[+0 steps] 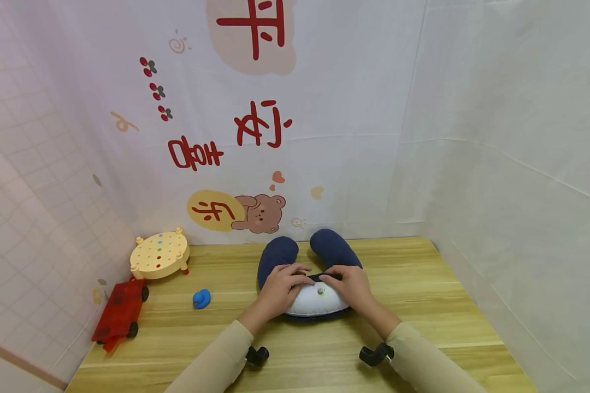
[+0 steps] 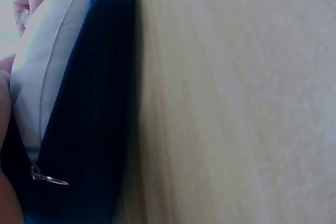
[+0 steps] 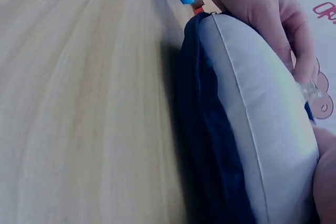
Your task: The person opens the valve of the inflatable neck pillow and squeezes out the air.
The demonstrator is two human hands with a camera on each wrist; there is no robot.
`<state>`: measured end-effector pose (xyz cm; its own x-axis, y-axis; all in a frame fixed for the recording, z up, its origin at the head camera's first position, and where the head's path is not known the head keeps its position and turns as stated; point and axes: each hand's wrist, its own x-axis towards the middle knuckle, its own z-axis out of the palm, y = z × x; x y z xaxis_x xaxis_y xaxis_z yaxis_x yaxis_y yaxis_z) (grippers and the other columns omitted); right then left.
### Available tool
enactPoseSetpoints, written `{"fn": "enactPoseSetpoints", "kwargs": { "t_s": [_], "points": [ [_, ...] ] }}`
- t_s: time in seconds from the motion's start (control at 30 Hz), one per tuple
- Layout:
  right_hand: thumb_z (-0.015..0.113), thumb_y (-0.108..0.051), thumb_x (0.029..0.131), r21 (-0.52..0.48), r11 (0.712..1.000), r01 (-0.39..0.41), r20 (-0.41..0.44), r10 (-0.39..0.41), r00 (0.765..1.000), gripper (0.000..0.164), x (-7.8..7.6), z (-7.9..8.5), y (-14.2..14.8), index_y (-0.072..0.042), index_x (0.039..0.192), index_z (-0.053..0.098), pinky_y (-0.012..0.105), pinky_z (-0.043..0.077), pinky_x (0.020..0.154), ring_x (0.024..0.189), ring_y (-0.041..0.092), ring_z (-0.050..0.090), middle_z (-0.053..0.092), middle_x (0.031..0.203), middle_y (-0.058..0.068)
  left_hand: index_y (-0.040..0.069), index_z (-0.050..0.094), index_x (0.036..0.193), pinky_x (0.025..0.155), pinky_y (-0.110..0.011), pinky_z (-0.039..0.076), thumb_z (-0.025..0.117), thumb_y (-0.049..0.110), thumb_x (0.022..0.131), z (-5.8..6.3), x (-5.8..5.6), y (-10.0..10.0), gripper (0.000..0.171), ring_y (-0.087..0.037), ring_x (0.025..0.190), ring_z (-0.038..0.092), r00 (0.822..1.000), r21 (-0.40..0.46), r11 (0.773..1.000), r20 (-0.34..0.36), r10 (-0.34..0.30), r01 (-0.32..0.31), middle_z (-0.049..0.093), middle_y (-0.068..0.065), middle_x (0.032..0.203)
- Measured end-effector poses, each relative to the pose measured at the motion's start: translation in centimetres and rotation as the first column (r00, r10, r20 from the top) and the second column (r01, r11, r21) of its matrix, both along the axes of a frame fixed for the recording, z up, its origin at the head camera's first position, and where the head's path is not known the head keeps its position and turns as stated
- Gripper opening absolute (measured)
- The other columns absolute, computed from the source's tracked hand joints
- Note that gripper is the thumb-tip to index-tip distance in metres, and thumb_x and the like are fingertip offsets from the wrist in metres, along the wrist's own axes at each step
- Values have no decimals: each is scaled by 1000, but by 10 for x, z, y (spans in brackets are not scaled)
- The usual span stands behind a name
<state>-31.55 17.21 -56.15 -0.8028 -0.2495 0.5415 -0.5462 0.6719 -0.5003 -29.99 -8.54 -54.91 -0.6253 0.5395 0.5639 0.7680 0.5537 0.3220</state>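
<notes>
A navy U-shaped neck pillow cover lies on the table, its two ends pointing to the wall. Its zip is undone along the curve, where a white inner pillow with a small clear valve bulges out. My left hand holds the cover's dark edge left of the valve. On the right, my right hand grips the same edge, with fingertips close to the left ones. A metal zip pull hangs at the opening's end in the left wrist view. Some fingertips are hidden behind the white pillow.
Left on the wooden table are a small blue toy duck, a red toy cart with black wheels, and a round cream pegged stand. White cloth walls enclose the back and sides.
</notes>
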Motion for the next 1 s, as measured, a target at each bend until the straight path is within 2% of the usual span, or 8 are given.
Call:
{"fn": "enactPoseSetpoints", "kwargs": {
  "t_s": [0.2, 0.4, 0.47, 0.57, 0.67, 0.73, 0.83, 1.0],
  "points": [
    [93, -29, 92, -1, 999, 34, 3, -34, 999, 10, 3, -1, -4, -22, 95, 86, 31, 57, 67, 73, 8, 71, 80, 86, -11, 28, 82, 128, 120, -54, 42, 68, 26, 110, 0, 1, 1, 22, -20, 130, 68, 992, -108, 992, 96, 79, -68, 76, 3, 136],
    [91, -11, 93, -59, 991, -119, -20, 118, 993, 21, 8, -2, 1, -13, 112, 82, 36, 62, 81, 94, 14, 75, 80, 106, -4, 32, 78, 128, 123, -53, 37, 80, 59, 98, 0, 3, 0, 40, -18, 130, 65, 976, -142, 987, 194, 101, -74, 75, 10, 134],
    [87, -3, 95, -60, 976, -210, -47, 208, 977, 23, 8, -3, 4, -12, 115, 79, 38, 61, 87, 101, 16, 74, 77, 112, -3, 32, 77, 127, 123, -53, 36, 83, 63, 94, 0, 2, -1, 46, -18, 131, 64, 972, -141, 988, 214, 97, -68, 74, 10, 134],
    [80, 4, 97, -47, 935, -351, -72, 347, 935, 24, 8, -1, 7, -14, 113, 78, 41, 57, 93, 108, 19, 69, 72, 118, -1, 32, 77, 127, 123, -53, 36, 85, 64, 92, -3, 1, -2, 49, -18, 131, 63, 969, -130, 990, 230, 86, -57, 74, 10, 133],
    [79, 0, 97, -27, 901, -432, -45, 431, 901, 26, 11, 2, 10, -19, 114, 78, 46, 50, 96, 113, 20, 62, 68, 124, -2, 31, 77, 127, 122, -52, 36, 85, 64, 92, -6, -1, -3, 49, -17, 129, 63, 969, -126, 991, 232, 81, -53, 74, 11, 133],
    [84, -8, 96, -2, 894, -449, -30, 449, 893, 25, 13, 4, 11, -22, 117, 78, 46, 45, 94, 115, 19, 60, 66, 127, -2, 32, 76, 128, 123, -52, 36, 84, 64, 92, -7, -1, -4, 49, -17, 128, 63, 969, -130, 990, 231, 85, -56, 73, 11, 133],
    [92, -16, 91, 48, 891, -451, -74, 453, 888, 31, 15, 3, 8, -24, 118, 79, 46, 43, 92, 112, 19, 59, 65, 125, -3, 32, 76, 128, 123, -51, 35, 84, 64, 92, -9, -2, -4, 49, -17, 126, 62, 969, -137, 989, 231, 88, -57, 73, 12, 133],
    [96, -12, 85, 49, 899, -436, -166, 438, 884, 29, 15, 1, 2, -23, 109, 82, 41, 42, 87, 102, 16, 59, 67, 115, -4, 31, 75, 128, 121, -52, 36, 82, 65, 93, -11, -4, -3, 49, -18, 124, 63, 972, -130, 991, 223, 74, -45, 73, 12, 132]
  ]
}}
